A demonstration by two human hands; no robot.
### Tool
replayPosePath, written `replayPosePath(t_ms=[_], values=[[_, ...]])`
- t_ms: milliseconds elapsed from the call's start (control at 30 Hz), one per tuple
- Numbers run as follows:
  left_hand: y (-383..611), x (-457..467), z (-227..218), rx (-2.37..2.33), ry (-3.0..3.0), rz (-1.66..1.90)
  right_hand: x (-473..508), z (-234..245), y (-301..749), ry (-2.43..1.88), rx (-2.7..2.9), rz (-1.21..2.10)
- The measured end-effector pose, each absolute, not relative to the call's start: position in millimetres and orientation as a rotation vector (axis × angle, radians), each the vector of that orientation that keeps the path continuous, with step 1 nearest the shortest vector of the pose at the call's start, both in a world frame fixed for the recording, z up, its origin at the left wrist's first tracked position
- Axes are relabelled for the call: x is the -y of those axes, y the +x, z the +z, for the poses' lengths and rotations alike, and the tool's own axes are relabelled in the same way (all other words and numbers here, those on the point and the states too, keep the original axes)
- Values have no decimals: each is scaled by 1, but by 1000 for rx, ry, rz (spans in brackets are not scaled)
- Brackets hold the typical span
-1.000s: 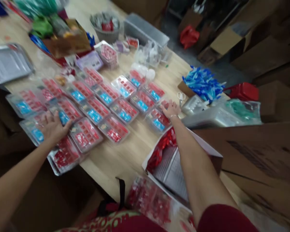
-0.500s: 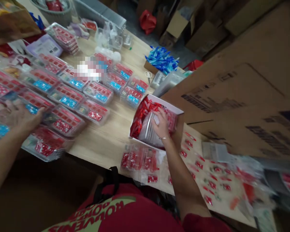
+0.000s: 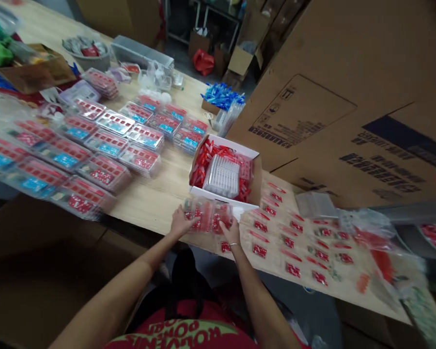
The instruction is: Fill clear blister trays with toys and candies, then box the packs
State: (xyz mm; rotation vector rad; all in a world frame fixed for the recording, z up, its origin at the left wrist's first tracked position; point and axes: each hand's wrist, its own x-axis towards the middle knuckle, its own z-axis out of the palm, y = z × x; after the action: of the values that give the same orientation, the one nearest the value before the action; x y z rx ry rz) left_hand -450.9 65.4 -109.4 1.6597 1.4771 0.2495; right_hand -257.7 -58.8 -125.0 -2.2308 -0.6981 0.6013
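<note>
The left hand and right hand have their grips clamped on opposite ends of a clear plastic pack of red items, held at the near edge of the wooden counter. Just beyond it, at 12 o'clock, stands an open white cardboard box, filled with loose red pieces under a ribbed clear plastic tray. Rows of clear trays with red contents and blue labels spread from 9 to 11 o'clock. Flat clear packets with red labels lie at 3 o'clock. Blue plastic pieces fill a small carton at 1 o'clock, beside scissors.
</note>
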Motion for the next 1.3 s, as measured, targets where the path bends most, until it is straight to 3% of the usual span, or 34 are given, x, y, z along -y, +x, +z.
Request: replayPosePath(t_ms=[367, 767, 1033, 1200, 1300], values=[[-469, -56, -153, -1400, 1648, 334, 35, -133, -293, -2171, 935, 705], [-481, -65, -109, -1206, 1056, 520, 4, -145, -365, -2136, 1029, 861], [-521, -100, -74, -1124, 779, 413, -14, -137, -390, -1873, 1172, 1089], [-530, -108, -70, -1206, 960, 370, 33, -117, -354, -1713, 1304, 864], [-526, -109, -75, -1219, 1014, 337, 98, -113, -313, -1833, 1222, 679]])
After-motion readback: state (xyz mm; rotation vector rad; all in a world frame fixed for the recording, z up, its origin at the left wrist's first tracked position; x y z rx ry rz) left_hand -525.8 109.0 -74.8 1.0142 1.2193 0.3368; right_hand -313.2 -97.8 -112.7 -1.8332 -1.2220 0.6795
